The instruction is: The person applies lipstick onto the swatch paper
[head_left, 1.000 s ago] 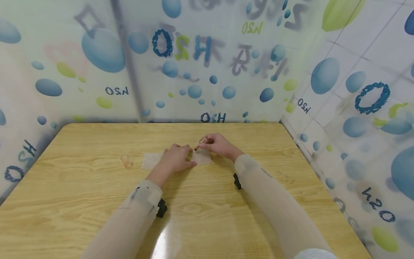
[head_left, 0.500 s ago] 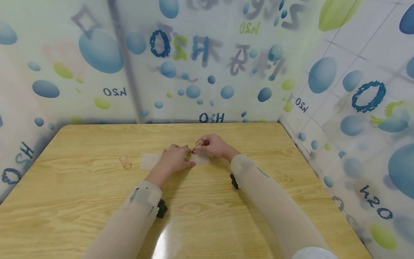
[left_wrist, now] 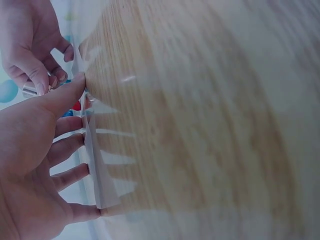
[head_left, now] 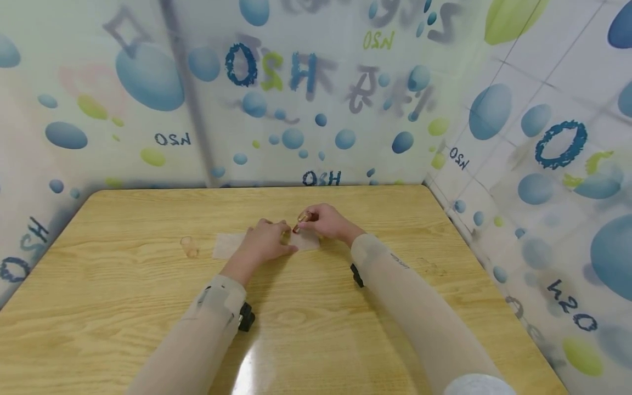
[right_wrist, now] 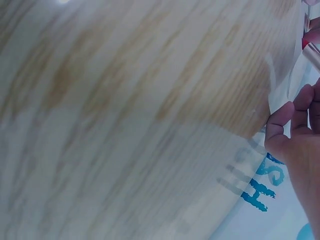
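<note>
A thin white sheet of paper (head_left: 228, 245) lies flat on the wooden table. My left hand (head_left: 266, 241) rests on it, fingers spread and fairly straight, fingertips at the sheet in the left wrist view. A small gold-coloured patch shows between that hand's thumb and fingers. My right hand (head_left: 331, 220) pinches a lipstick (right_wrist: 312, 54) with a shiny metallic tube and a red tip. The lipstick tilts down to the left, its red tip close over the right part of the sheet, right beside the left fingers.
A faint brownish ring-like mark (head_left: 189, 247) is on the table (head_left: 291, 307) left of the sheet. Walls covered in a blue and green bubble print (head_left: 293, 138) stand behind the table and along its right side.
My right hand has moved slightly left and down, bringing the lipstick's red tip closer to the left fingers and the sheet. The left hand stays in place on the paper.
</note>
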Demonstrator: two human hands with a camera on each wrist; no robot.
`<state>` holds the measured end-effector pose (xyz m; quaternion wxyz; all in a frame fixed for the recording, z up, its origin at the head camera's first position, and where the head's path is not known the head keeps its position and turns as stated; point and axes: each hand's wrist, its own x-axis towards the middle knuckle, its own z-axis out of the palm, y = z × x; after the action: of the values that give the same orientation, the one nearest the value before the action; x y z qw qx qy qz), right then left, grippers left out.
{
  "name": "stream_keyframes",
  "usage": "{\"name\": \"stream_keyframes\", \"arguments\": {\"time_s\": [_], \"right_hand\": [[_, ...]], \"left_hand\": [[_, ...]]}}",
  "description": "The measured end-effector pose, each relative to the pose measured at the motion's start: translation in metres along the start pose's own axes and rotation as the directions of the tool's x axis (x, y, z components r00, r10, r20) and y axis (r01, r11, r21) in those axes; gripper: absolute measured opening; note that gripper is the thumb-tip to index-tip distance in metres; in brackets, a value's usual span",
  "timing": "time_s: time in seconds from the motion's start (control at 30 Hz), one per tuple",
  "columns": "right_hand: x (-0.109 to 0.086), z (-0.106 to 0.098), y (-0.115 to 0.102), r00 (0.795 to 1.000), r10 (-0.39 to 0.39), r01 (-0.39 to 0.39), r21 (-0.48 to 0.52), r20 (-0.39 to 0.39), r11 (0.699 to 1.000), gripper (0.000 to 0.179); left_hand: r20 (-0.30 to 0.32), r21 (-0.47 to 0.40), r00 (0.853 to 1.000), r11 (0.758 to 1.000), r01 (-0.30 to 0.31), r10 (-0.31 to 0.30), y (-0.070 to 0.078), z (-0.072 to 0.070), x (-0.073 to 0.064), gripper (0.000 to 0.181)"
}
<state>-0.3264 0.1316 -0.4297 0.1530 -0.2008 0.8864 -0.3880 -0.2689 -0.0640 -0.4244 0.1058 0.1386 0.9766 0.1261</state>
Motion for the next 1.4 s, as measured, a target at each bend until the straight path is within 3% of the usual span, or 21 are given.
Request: {"name": "stream_keyframes", "arguments": {"time_s": [0.87,1.3,1.4], "right_hand": [[-0.007,0.0,-0.003,1.0,0.006,-0.007,-0.026,-0.012,1.0,0.011],[-0.01,0.0,0.0,0.999,0.009,-0.01,-0.037,-0.034,0.999,0.03],[-0.012,0.0,0.001,0.999,0.007,-0.008,-0.038,-0.038,0.999,0.026]], "left_hand": [[0.006,0.002,1.0,1.0,-0.003,0.003,-0.001,0.001,0.0,0.067],[0.001,0.005,1.0,1.0,-0.001,0.001,0.0,-0.001,-0.001,0.064],[0.002,0.004,1.0,1.0,-0.001,0.001,0.0,-0.001,-0.002,0.064]]}}
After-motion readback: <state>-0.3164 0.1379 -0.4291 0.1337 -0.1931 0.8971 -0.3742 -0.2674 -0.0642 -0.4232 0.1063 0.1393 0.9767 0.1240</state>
